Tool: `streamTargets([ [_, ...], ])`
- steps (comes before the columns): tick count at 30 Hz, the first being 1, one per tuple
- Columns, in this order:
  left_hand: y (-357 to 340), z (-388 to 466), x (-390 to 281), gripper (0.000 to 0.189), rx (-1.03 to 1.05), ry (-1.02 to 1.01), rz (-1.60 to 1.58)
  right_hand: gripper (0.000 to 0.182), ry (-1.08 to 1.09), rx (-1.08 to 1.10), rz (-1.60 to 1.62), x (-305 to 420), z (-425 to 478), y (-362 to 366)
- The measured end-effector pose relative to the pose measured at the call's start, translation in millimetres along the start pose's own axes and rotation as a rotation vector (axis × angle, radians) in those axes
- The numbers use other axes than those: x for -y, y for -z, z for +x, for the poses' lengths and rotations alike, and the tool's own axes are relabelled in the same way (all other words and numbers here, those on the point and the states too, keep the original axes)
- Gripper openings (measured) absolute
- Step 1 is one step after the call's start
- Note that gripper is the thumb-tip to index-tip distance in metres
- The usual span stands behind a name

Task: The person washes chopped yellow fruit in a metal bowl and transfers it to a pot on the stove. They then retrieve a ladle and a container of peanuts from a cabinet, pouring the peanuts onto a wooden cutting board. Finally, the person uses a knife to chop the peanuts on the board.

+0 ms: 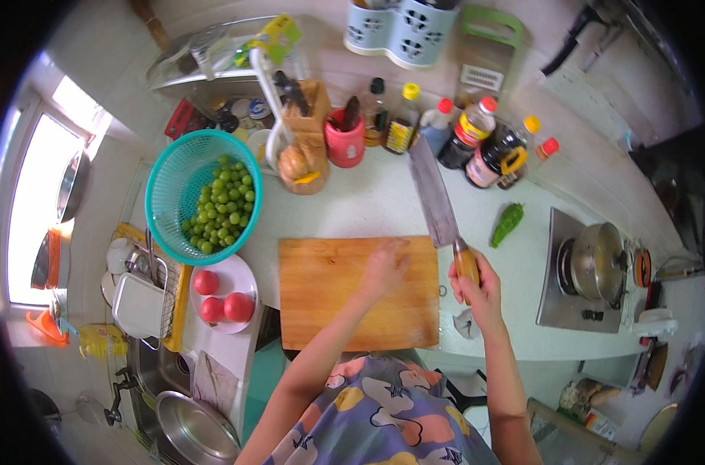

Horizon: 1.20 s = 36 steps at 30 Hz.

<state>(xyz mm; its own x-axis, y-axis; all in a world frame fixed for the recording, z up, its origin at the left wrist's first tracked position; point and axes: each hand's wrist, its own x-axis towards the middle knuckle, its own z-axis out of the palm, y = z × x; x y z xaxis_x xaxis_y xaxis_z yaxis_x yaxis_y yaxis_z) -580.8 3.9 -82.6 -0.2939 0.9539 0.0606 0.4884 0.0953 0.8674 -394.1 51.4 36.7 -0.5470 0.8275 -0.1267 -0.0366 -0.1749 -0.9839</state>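
My right hand grips the wooden handle of a cleaver, just right of a wooden cutting board. The broad blade points away from me, over the white countertop, with its tip near the sauce bottles. Over the upper right part of the board is my left hand, slightly blurred, holding nothing, its fingers loosely spread. I cannot tell whether it touches the wood. A green pepper lies on the counter to the right of the blade. Below my right hand is a small whitish item, partly covered.
Left of the board are a plate of three tomatoes and a teal basket of green grapes. Sauce bottles and a knife block line the back. A lidded pot sits on the stove at right.
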Motion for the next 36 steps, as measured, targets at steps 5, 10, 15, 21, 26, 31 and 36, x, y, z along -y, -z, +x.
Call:
streamTargets([
  [5, 103, 31, -9, 0.023, -0.314, 0.019, -0.129, 0.056, -0.018, 0.13, 0.131, 70, 86, -89],
  [10, 146, 44, 3, 0.024, -0.366, 0.052, -0.174, 0.056, -0.065, 0.182, 0.207, 95, 160, -153],
  [15, 158, 48, 14, 0.026, -0.361, 0.087, -0.275, 0.064, -0.117, 0.194, 0.28, 87, 190, -176],
  [21, 173, 55, 29, 0.026, -0.378, 0.107, -0.335, 0.044, -0.174, 0.082, 0.233, 102, 186, -205],
  [26, 190, 60, 38, 0.025, -0.441, 0.107, -0.474, 0.019, -0.254, 0.23, 0.39, 136, 229, -231],
  [31, 202, 63, 29, 0.026, -0.454, 0.124, -0.583, 0.022, -0.274, 0.169, 0.433, 154, 245, -255],
  [36, 212, 58, 29, 0.029, -0.452, 0.104, -0.53, 0.032, -0.223, 0.155, 0.544, 154, 249, -252],
])
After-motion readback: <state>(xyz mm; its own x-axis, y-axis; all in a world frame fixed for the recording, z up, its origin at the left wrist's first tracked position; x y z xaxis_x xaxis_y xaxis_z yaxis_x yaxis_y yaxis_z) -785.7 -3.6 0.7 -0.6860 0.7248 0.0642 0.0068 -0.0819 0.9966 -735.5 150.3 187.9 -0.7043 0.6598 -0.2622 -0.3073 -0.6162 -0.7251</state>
